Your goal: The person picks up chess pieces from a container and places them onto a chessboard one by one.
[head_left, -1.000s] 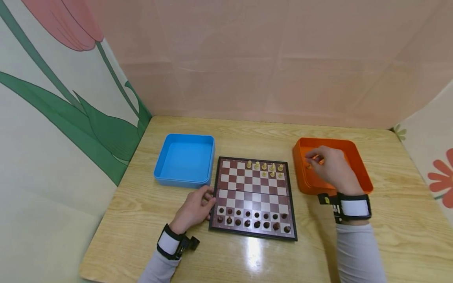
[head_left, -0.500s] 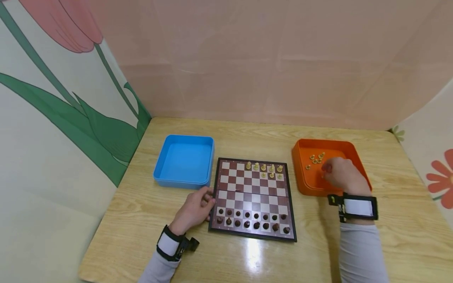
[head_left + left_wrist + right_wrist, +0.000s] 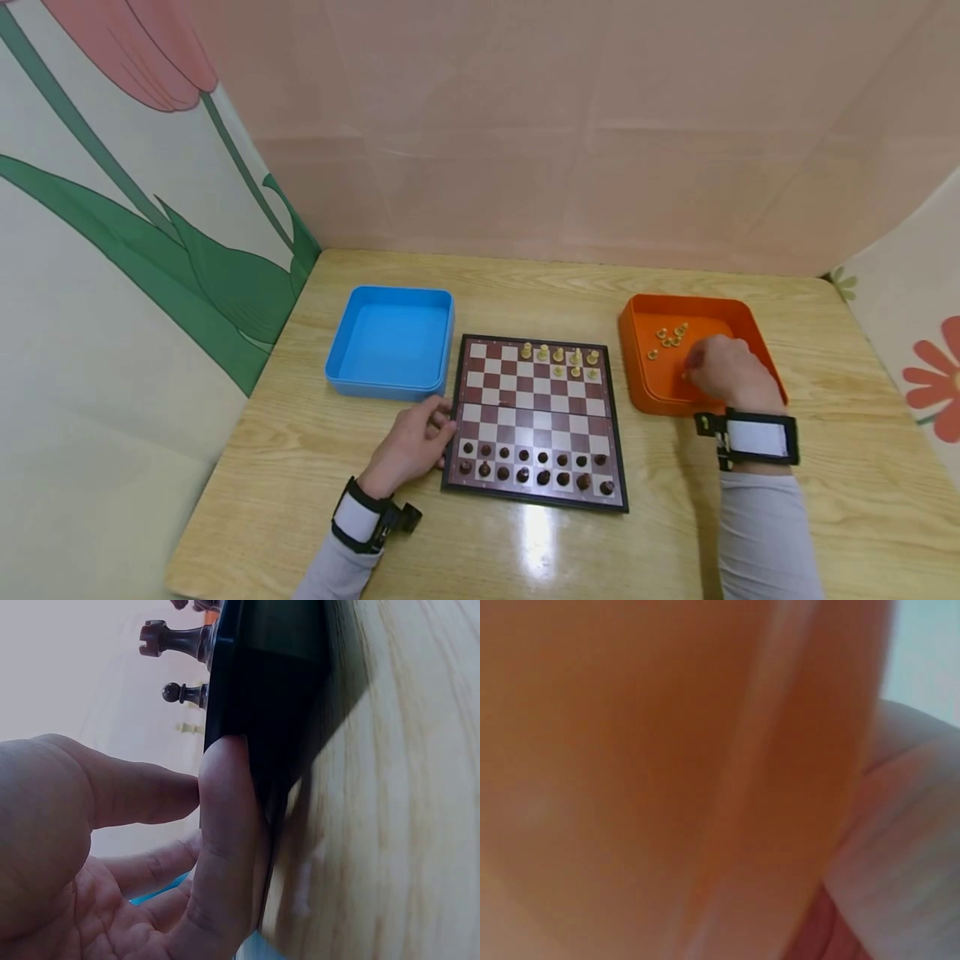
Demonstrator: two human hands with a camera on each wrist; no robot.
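Resting against the left edge of the chessboard (image 3: 534, 421), the left hand (image 3: 411, 446) lies on the wooden table (image 3: 862, 500), fingers fairly straight, one fingertip (image 3: 225, 795) pressed flat to the board's dark rim, gripping nothing. Dark pieces (image 3: 534, 467) fill the near two rows; a handful of pale pieces (image 3: 561, 357) stand at the far rows, with bare squares between. The blue tray (image 3: 392, 340) sits just beside the board's far left corner, close to that hand.

Over on the right, the right hand (image 3: 726, 372) hangs over the near part of the orange tray (image 3: 637, 367), knuckles up, fingers curled downward. Whether it pinches a piece I cannot tell: the fingertips are hidden under the hand, and the right wrist view is only an orange blur (image 3: 667, 780) with a bit of skin at its edge. Several pale pieces in the tray (image 3: 670, 337) lie loose toward its far left corner, apart from the hand. Open tabletop stretches along the near edge and to the right of the orange tray.
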